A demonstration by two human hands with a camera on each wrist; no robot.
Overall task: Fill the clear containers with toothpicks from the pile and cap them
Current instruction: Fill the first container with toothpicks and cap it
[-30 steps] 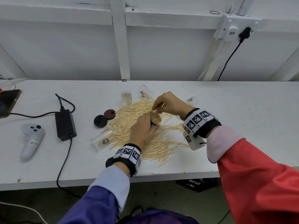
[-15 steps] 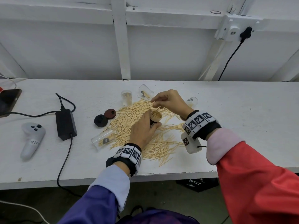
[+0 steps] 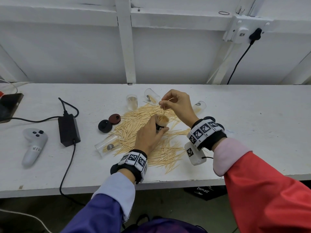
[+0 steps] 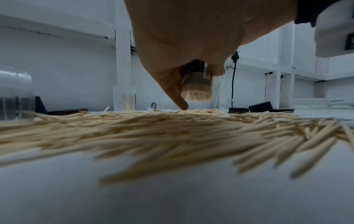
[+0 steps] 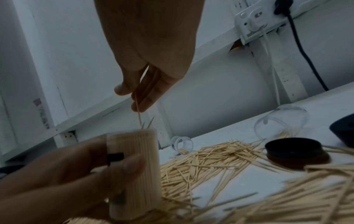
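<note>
My left hand (image 3: 149, 133) grips a clear container (image 3: 161, 120) packed full of toothpicks, held upright above the toothpick pile (image 3: 161, 147); the same container (image 5: 134, 169) fills the right wrist view and shows between the fingers (image 4: 197, 84) in the left wrist view. Just above its mouth my right hand (image 3: 176, 105) pinches a few toothpicks (image 5: 137, 110), tips pointing down. An upright container (image 3: 131, 102) with a few toothpicks stands behind the pile. Three more containers lie on their sides: back (image 3: 152, 96), right (image 3: 200, 106), front left (image 3: 107, 145). A black cap (image 3: 105, 126) and a dark red cap (image 3: 114, 118) lie left of the pile.
A black power adapter (image 3: 68, 130) with its cable and a grey handheld controller (image 3: 32, 147) lie on the white table (image 3: 252, 132) to the left. A phone (image 3: 8, 106) sits at the far left edge. A wall socket (image 3: 242, 31) with a plugged cable is behind.
My right hand has risen from the container's mouth and moved back, now pinching toothpicks above it. The left hand keeps holding the container, raised slightly.
</note>
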